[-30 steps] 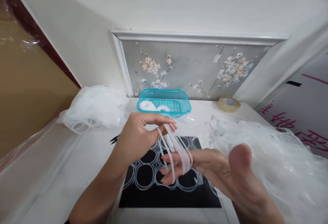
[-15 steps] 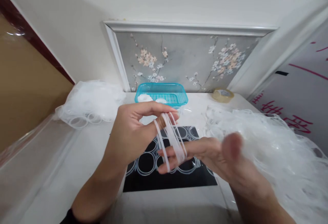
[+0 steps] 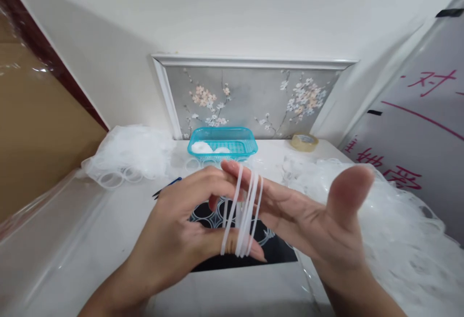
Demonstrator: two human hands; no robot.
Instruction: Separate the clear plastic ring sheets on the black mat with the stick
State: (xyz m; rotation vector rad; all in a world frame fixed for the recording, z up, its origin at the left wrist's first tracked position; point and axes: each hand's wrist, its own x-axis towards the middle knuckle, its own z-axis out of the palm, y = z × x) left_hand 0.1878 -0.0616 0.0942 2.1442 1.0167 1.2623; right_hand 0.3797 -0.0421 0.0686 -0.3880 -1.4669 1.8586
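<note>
Because the thin translucent white elastic loops [image 3: 242, 210] stretch in straight taut strands between the two hands at the middle of the frame, they look light, soft and springy, likely to snap back or slide off if tension drops. The left hand [image 3: 177, 239] curls its fingers [image 3: 232, 248] closed, thumb hooked through the lower end of the loops; the right hand [image 3: 319, 220] is spread open, its extended fingers [image 3: 250, 186] passing through the upper end, thumb raised free. The best hold seems to be inside the loops, on a hooked finger, not a pinch on the slick strands. How many loops there are is hard to count, as the strands overlap. The hands hide much of the black mat with clear rings [image 3: 270, 249] on the white tabletop [image 3: 119, 225]. At the right a heap of clear rings [image 3: 395, 230] blurs together and is cut off by the frame edge; a second pile [image 3: 126, 155] sits at the left. The contents of the turquoise plastic basket [image 3: 222, 144], upper centre, are indistinct white pieces.
</note>
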